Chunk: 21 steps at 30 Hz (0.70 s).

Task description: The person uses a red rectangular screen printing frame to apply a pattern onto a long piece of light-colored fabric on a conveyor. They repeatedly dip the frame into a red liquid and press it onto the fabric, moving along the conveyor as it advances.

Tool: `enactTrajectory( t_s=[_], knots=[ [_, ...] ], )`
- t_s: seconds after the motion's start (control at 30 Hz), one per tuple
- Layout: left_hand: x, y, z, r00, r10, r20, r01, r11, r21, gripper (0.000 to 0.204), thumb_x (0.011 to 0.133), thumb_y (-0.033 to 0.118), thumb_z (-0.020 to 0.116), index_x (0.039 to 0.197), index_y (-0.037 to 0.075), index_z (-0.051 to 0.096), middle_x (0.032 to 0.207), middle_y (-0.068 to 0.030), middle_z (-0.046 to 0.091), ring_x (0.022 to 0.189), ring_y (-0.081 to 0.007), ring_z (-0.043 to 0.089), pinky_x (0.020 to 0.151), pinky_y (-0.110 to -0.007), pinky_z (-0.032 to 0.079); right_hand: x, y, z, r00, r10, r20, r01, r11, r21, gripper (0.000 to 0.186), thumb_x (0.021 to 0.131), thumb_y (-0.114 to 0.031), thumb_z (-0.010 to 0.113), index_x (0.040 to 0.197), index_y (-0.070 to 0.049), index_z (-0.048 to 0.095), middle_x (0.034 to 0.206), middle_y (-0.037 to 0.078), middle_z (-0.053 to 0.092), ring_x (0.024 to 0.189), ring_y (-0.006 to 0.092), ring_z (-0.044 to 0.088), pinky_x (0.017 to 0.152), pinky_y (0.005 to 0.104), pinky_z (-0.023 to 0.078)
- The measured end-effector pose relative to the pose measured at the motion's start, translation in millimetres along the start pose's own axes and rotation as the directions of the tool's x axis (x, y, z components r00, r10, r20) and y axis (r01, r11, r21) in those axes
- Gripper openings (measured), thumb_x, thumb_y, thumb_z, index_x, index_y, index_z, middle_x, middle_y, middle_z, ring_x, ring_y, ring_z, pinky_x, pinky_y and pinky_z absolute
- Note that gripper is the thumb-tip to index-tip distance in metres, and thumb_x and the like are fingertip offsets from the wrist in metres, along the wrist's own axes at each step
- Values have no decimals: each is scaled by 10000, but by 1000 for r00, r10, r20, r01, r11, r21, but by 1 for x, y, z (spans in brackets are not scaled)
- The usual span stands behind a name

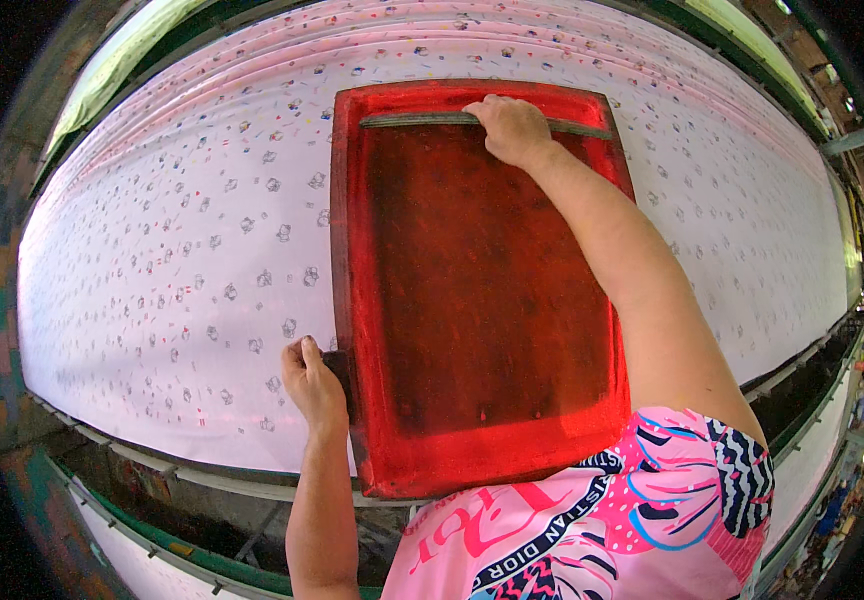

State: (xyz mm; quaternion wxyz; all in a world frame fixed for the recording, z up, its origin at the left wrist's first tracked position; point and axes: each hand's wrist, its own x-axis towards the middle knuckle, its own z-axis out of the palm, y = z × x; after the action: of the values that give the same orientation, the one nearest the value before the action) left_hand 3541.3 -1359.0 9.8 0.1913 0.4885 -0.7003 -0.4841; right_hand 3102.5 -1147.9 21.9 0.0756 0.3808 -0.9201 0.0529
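Observation:
A silk-screen printing frame (343,250) with a red-stained rim and dark reddish mesh lies on the pale patterned fabric (182,290) in front of me. My right hand (514,130) reaches across to its far end, with the fingers wrapped round a long grey squeegee (412,120). The squeegee lies crosswise inside the frame, near the far rim. Beside the near left of the frame, my left hand (314,385) is closed on a short dark handle (335,362) that juts from the frame's side. Part of that handle is hidden by the fingers.
Small printed figures cover the fabric, with more colours toward the far side. Pinkish fabric folds (382,35) run along the far edge. A rail (222,488) follows the table's near edge, with another white-topped table below it. A brick-like floor shows at the left.

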Motion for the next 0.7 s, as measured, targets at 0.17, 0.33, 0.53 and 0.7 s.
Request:
enactTrajectory(
  t_s=[0.17,0.33,0.53,0.7],
  knots=[
    [0,-3,-4,1000,-12,-7,12,999,41,306,1143,277,607,1052,-11,659,940,-34,603,886,-147,525,823,-336,454,23,7,-14,998,60,27,-62,997,49,497,922,-20,603,1354,-202,766,1251,136,780,1220,369,725,1017,554,588],
    [-2,1,-2,999,-35,-27,36,999,36,306,1146,280,606,1049,-5,658,942,-35,600,886,-144,524,822,-333,454,25,30,-6,999,29,-37,-28,999,30,506,925,-22,601,1362,-216,766,1277,123,783,1210,362,730,1014,547,592],
    [-4,0,-1,1000,-7,-30,8,1000,23,307,1146,280,606,1066,-11,665,978,-51,619,911,-159,541,840,-346,466,39,41,-14,996,-24,90,25,1000,-11,460,904,-72,630,1314,-219,777,1190,166,799,1134,387,763,969,572,608],
    [-2,3,-4,1000,-16,-17,17,998,63,325,1141,289,609,1073,-24,664,973,-56,628,899,-166,542,834,-350,466,40,42,-36,968,-87,236,89,996,1,402,896,-106,636,1260,-184,787,1168,178,801,1136,398,758,962,583,600]
  ],
)
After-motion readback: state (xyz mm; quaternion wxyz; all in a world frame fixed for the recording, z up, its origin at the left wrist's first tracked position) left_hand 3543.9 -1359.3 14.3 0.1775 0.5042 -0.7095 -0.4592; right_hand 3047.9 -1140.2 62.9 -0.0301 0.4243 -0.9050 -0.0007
